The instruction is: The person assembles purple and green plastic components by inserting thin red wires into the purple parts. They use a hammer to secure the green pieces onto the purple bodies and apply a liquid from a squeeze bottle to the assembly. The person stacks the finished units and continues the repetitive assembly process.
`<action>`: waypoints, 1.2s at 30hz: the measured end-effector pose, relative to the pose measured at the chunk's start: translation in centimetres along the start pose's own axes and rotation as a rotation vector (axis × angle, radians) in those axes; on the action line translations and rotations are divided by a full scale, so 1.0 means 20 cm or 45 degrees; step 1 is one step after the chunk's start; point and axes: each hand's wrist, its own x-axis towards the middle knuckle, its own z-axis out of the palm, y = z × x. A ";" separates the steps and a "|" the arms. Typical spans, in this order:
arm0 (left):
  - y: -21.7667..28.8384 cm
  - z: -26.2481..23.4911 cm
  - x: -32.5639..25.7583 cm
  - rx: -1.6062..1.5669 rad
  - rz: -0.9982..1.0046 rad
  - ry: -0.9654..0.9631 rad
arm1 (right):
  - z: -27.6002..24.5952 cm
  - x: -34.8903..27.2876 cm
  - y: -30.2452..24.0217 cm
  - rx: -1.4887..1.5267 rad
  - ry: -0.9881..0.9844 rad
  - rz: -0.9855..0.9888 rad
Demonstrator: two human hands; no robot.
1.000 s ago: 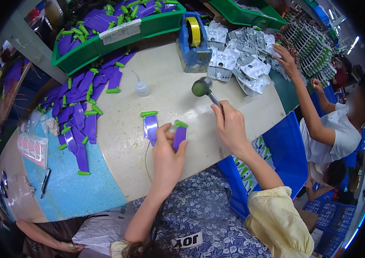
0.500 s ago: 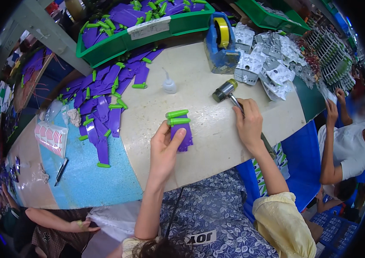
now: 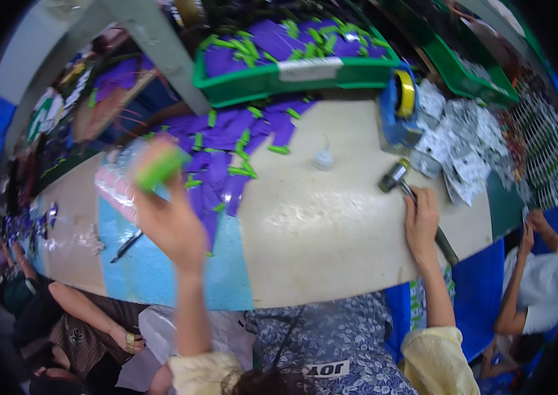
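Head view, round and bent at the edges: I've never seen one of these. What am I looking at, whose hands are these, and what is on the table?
No machine here: a person wears a wide fisheye camera on the head, looking down, so straight edges curve. The two forearms coming from the bottom are that person's own. The left hand is raised above the table, and its fingers hold a blurred green-capped purple piece. The right hand rests on the cream tabletop, gripping a small metal-headed hammer. On the table lie a heap of purple cards with green clips, a green plastic bin of the same, a small clear bottle, a blue tape dispenser with a yellow roll and silver foil packets. Other people sit at the left and right edges.
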 end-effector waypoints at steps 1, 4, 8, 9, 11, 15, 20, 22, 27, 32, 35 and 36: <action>-0.09 -0.07 0.27 0.254 0.351 0.013 | 0.01 0.00 -0.01 -0.004 0.001 -0.010; -0.51 -0.25 0.99 0.801 0.535 0.080 | 0.01 0.02 -0.04 -0.012 0.009 -0.042; -0.88 -0.31 1.38 1.095 0.373 -0.371 | 0.01 0.02 -0.03 0.024 -0.027 -0.005; -0.93 -0.34 1.41 1.110 0.368 -0.460 | 0.02 0.03 -0.04 0.045 -0.031 -0.001; -0.98 -0.47 1.44 1.054 0.365 -0.482 | 0.05 0.02 -0.02 0.019 -0.087 -0.012; -0.47 -0.17 0.94 0.532 0.418 -0.120 | -0.01 0.20 -0.36 0.116 0.097 -0.130; -0.15 -0.16 -0.06 0.673 0.108 -0.360 | 0.52 0.45 -0.66 0.576 -0.297 -0.120; -0.14 -0.20 -0.36 1.208 -0.175 -0.251 | 0.55 0.57 -0.64 0.497 -0.281 0.081; -0.20 -0.28 -0.66 0.715 -0.524 -0.520 | 0.68 0.90 -0.32 0.258 0.073 0.153; -0.09 -0.07 -0.65 0.331 -0.519 -0.703 | 0.62 0.79 -0.28 0.414 -0.034 0.309; -0.13 0.09 -0.64 0.346 -0.239 -0.850 | 0.48 0.69 -0.36 0.594 -0.207 0.385; -0.14 0.15 -0.62 0.439 -0.121 -0.925 | 0.43 0.65 -0.41 0.760 -0.289 0.432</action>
